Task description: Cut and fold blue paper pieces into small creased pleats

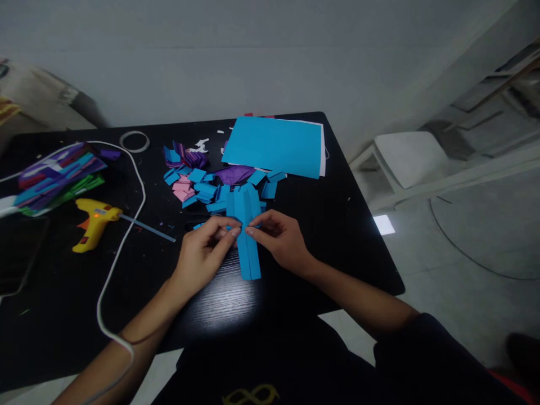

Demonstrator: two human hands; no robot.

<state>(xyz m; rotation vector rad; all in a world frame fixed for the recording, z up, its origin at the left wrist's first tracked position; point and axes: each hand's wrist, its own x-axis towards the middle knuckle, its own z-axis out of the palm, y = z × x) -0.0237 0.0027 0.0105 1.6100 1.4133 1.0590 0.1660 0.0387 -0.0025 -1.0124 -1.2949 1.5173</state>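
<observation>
A creased strip of blue paper point(248, 253) is pinched between my two hands over the black table. My left hand point(206, 247) grips its left edge with thumb and forefinger. On the right edge, my right hand point(280, 239) closes thumb and fingers in the same way. Lengthwise folds run along the strip, and its far part spreads wider than its near end. Just beyond it lie several small blue paper pieces point(205, 192), a few pink paper pieces point(183, 188) and a purple paper piece point(234, 174).
Large blue sheets point(274, 143) lie at the back right. A yellow hot glue gun point(96, 222) with a glue stick lies left, beside a white cable point(110, 275). Colourful folded paper point(63, 174) and a tape roll point(134, 142) are farther left. A white stool point(409, 157) stands right.
</observation>
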